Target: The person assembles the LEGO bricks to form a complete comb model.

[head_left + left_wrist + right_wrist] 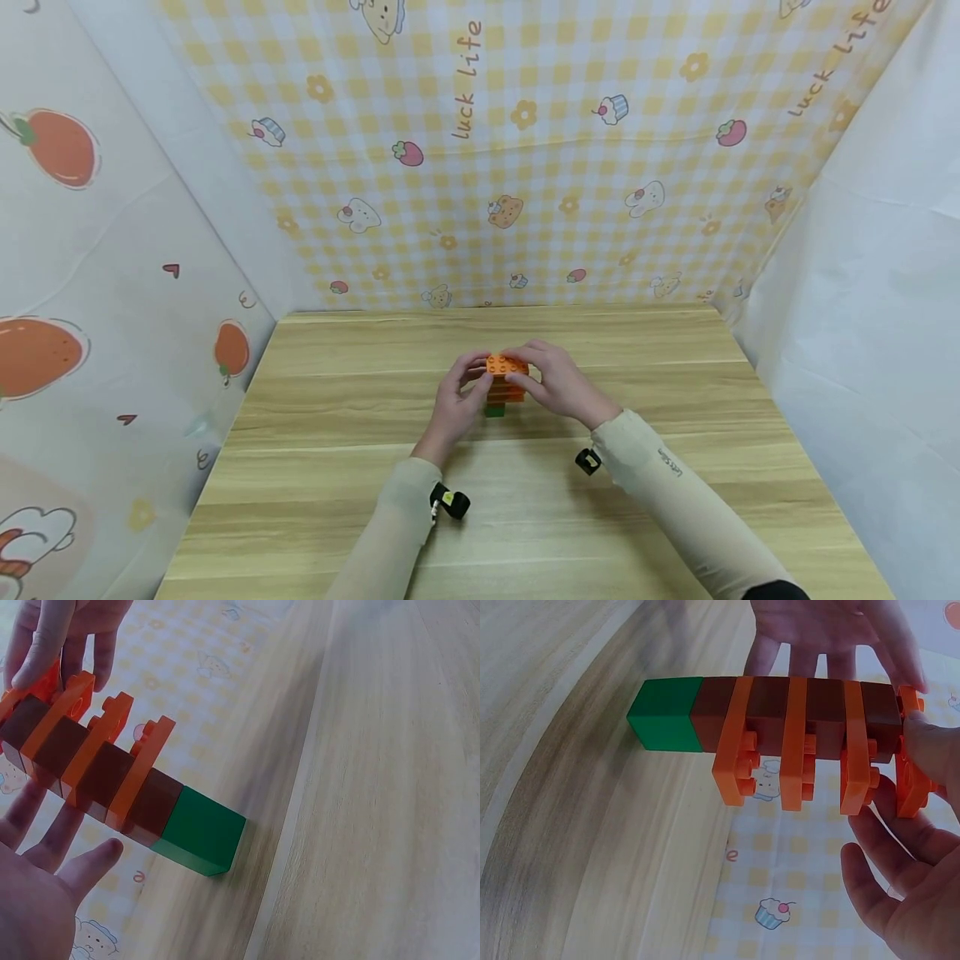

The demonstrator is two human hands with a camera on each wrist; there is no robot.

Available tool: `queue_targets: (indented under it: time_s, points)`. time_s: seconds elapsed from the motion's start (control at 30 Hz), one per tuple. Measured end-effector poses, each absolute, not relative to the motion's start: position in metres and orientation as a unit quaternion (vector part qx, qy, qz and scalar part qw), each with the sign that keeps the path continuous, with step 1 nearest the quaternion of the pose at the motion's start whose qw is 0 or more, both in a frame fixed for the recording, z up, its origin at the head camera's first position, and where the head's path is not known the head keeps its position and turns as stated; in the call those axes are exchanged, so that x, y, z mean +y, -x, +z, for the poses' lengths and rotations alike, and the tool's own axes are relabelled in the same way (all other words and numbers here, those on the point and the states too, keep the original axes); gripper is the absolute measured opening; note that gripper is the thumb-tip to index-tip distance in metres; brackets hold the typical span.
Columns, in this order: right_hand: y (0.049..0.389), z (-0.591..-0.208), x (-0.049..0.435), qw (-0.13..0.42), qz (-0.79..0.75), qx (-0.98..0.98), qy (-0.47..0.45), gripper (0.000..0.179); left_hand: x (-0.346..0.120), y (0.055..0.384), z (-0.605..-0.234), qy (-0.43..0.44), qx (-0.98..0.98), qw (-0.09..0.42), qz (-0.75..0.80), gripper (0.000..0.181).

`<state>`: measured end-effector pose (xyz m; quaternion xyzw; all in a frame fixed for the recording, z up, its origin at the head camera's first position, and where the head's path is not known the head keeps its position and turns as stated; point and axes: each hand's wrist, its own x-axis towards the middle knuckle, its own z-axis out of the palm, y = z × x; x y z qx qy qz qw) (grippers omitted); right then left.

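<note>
A tall tower of toy building blocks (825,720) stands on the table, a green block (201,831) at its foot. Above that, brown blocks (767,705) alternate with flat orange bricks (142,772) that jut out to one side. At the top is an orange studded brick (507,364). My right hand (558,379) pinches this top brick between thumb and fingers. On the left side, my left hand (459,400) holds the tower's upper end with thumb and forefinger; its lower fingers lie loosely beside the stack.
Around the tower spreads the wood-grain table (360,492). A yellow checked cloth (495,167) hangs behind it, with white cloths at both sides. A small black camera mount (450,502) is strapped at the left wrist, another camera mount (588,461) at the right.
</note>
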<state>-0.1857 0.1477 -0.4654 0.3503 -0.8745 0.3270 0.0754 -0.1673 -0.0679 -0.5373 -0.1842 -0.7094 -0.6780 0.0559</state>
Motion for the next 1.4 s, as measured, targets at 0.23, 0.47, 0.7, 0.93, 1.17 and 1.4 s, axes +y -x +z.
queue_targets:
  time_s: [0.23, 0.47, 0.7, 0.93, 1.17, 1.4]
  points:
    - [0.1849, -0.4649, 0.1476, 0.065, 0.349, -0.871, -0.34, 0.035, -0.0676, 0.1674, -0.5365, 0.178, -0.722, 0.053, -0.667, 0.037]
    - [0.1836, -0.4665, 0.1479, 0.015, 0.395, -0.867, -0.304, 0.038, -0.0668, 0.1663, -0.5371, 0.178, -0.719, 0.052, -0.67, 0.038]
    - [0.1835, -0.4682, 0.148, 0.006, 0.41, -0.864, -0.294, 0.037, -0.0663, 0.1668, -0.5375, 0.179, -0.714, 0.051, -0.674, 0.039]
    - [0.1837, -0.471, 0.1476, 0.022, 0.408, -0.862, -0.301, 0.035, -0.0659, 0.1673, -0.5379, 0.182, -0.712, 0.056, -0.676, 0.038]
    - [0.1834, -0.4742, 0.1475, 0.029, 0.411, -0.86, -0.302, 0.034, -0.0654, 0.1662, -0.5374, 0.173, -0.711, 0.051, -0.68, 0.035]
    - [0.1828, -0.4745, 0.147, 0.035, 0.414, -0.857, -0.305, 0.033, -0.0624, 0.1637, -0.5332, 0.16, -0.725, 0.056, -0.668, 0.035]
